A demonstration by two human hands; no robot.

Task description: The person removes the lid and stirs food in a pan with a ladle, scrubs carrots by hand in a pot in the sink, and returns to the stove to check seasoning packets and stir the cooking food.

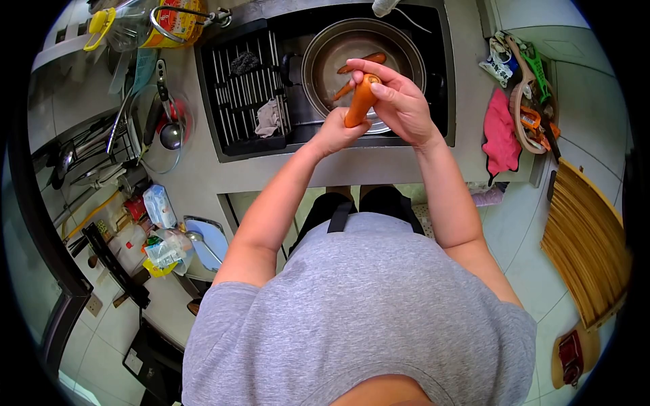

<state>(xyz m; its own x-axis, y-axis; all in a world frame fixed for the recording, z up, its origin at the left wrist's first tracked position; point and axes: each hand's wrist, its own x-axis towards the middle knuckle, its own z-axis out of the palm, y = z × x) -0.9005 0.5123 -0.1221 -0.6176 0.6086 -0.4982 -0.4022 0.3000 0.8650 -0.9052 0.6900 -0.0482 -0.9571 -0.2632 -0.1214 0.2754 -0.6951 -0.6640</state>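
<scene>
An orange carrot (361,105) is held up over the near side of a round metal pot (311,74). My left hand (337,131) is closed around its lower end. At the upper end, the fingers of my right hand (405,105) curve about the carrot's top, thumb and fingertips close against it. Inside the pot lie more carrots (374,59), partly hidden behind my right hand. The pot stands in a dark sink (318,137). Whether there is water in the pot is hard to tell.
Left of the pot, a drain rack (233,101) holds a dark scouring pad (245,63) and a pale cloth (268,118). A ladle (170,135) and an oil bottle (177,20) are farther left. On the right are a pink cloth (500,132) and a basket (520,115) of small items.
</scene>
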